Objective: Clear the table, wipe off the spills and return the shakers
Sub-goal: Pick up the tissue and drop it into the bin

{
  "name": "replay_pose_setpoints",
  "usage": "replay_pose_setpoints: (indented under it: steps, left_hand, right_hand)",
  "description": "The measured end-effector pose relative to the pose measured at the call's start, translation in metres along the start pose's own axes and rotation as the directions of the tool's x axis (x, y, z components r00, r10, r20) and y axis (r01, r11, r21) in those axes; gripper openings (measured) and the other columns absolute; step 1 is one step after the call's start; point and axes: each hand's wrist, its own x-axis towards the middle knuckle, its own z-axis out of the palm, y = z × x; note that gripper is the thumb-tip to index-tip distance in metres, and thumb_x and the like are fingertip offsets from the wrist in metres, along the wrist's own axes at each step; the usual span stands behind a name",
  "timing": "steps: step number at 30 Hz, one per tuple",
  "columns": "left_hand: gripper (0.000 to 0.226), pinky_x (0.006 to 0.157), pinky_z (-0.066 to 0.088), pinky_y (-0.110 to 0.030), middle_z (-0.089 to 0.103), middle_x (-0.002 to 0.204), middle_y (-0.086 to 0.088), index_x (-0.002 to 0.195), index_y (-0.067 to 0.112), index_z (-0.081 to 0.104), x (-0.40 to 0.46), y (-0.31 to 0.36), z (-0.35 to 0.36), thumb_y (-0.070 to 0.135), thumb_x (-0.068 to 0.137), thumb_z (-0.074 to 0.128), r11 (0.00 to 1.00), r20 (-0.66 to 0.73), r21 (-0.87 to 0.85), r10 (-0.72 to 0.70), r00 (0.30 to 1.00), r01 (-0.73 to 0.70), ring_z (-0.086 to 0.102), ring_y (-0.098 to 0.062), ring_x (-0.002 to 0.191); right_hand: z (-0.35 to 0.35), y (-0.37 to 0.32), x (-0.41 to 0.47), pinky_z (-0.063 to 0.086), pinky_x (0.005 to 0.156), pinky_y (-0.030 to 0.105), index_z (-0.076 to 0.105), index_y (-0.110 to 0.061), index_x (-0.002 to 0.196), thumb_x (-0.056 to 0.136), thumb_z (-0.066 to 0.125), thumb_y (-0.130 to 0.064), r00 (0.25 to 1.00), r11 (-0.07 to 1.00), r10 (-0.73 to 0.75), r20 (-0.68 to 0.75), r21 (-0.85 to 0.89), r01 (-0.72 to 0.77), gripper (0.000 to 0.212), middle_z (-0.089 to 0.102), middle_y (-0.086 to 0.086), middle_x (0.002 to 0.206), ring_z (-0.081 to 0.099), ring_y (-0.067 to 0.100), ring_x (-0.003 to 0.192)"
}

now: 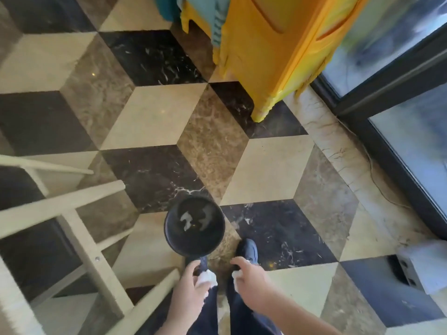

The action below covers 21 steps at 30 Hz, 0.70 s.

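I look straight down at a tiled floor. My left hand (191,284) grips the short handle of a small black pan (194,226), held level above the floor, with a crumpled white tissue (205,279) pressed against the handle. White scraps lie inside the pan. My right hand (249,279) hangs beside it, fingers curled round a small white wad (235,276). No table or shakers are in view.
Pale wooden chair legs (79,226) stand at the lower left. A yellow plastic stand (273,52) is ahead on the right, with dark-framed glass doors (396,112) beyond it. A grey block (423,267) sits at the right. My dark shoe (248,252) is below the pan.
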Motion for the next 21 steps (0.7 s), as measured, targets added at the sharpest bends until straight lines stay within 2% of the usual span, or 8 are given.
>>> replay_pose_setpoints:
  steps: [3,7,11,14,16,18,19,21]
  left_hand:
    - [0.029,0.061,0.053,-0.038,0.069,0.078,0.002,0.093,0.023,0.051,0.047,0.017,-0.005,0.03,0.078,0.074,0.997,-0.014,0.064,0.05,0.999,-0.049,0.065,-0.018,0.065]
    - [0.025,0.056,0.039,-0.028,0.061,0.071,0.003,0.084,0.016,0.055,0.089,0.028,-0.018,0.032,0.075,0.071,0.977,-0.039,0.212,0.046,0.998,-0.037,0.056,-0.014,0.062]
    - [0.017,0.048,0.034,-0.027,0.059,0.07,-0.001,0.076,0.018,0.05,0.101,0.026,-0.025,0.021,0.08,0.066,0.961,-0.218,0.276,0.068,0.973,-0.005,0.054,-0.018,0.064]
    - [0.019,0.048,0.032,-0.027,0.057,0.073,0.0,0.074,0.019,0.049,0.095,0.024,-0.023,0.014,0.087,0.063,0.94,-0.385,0.34,0.165,0.908,-0.027,0.053,-0.021,0.068]
    - [0.011,0.061,0.047,-0.026,0.065,0.093,-0.001,0.096,0.02,0.062,0.089,0.023,-0.02,0.019,0.087,0.068,0.926,-0.331,0.367,0.216,0.919,-0.085,0.063,-0.022,0.086]
    - [0.06,0.084,0.05,-0.028,0.054,0.131,-0.003,0.137,0.028,0.049,0.084,0.02,-0.014,0.029,0.083,0.074,0.913,-0.167,0.401,0.151,0.974,-0.073,0.059,-0.024,0.117]
    - [0.077,0.09,0.048,-0.029,0.042,0.144,-0.004,0.148,0.032,0.035,0.079,0.019,-0.012,0.034,0.082,0.075,0.92,-0.122,0.389,0.097,0.988,-0.042,0.053,-0.025,0.127]
    - [0.086,0.098,0.047,-0.031,0.031,0.154,-0.006,0.155,0.031,0.021,0.068,0.019,-0.01,0.034,0.085,0.071,0.936,-0.1,0.353,0.028,0.995,0.009,0.046,-0.026,0.136]
  right_hand:
    - [0.002,0.001,0.046,0.051,0.076,0.033,0.05,-0.017,0.109,0.09,0.047,-0.022,0.999,0.999,0.04,0.018,0.01,-0.041,0.021,0.056,-0.002,0.091,0.052,0.017,0.075]
    - [0.0,-0.007,0.085,0.052,0.069,0.034,0.052,-0.023,0.082,0.082,0.052,-0.025,0.999,0.999,0.034,-0.002,0.015,-0.034,0.003,0.062,-0.002,0.084,0.052,0.019,0.072]
    - [0.001,-0.025,0.096,0.056,0.07,0.036,0.065,-0.021,0.094,0.087,0.049,-0.017,0.995,1.0,-0.009,-0.098,-0.015,0.007,0.018,0.065,0.0,0.085,0.061,0.023,0.08]
    - [0.009,-0.033,0.102,0.058,0.079,0.036,0.059,-0.025,0.129,0.092,0.05,-0.009,0.991,0.996,-0.075,-0.111,-0.05,0.07,0.041,0.066,0.006,0.114,0.065,0.024,0.097]
    - [0.018,-0.037,0.102,0.055,0.089,0.033,0.024,-0.035,0.155,0.092,0.057,-0.012,0.99,0.99,-0.138,-0.03,-0.028,0.138,0.075,0.042,0.007,0.151,0.059,0.026,0.119]
    - [0.026,-0.04,0.1,0.05,0.1,0.04,-0.005,-0.045,0.154,0.088,0.064,-0.02,0.988,0.987,-0.154,0.003,-0.035,0.154,0.098,0.009,0.003,0.167,0.048,0.03,0.135]
    - [0.028,-0.04,0.099,0.046,0.106,0.045,-0.011,-0.046,0.153,0.087,0.065,-0.024,0.989,0.987,-0.144,-0.011,-0.069,0.143,0.102,0.002,0.003,0.168,0.041,0.032,0.141]
    - [0.029,-0.037,0.095,0.042,0.11,0.048,-0.01,-0.04,0.155,0.087,0.066,-0.03,0.992,0.984,-0.117,-0.042,-0.141,0.111,0.102,0.006,0.001,0.167,0.033,0.032,0.145]
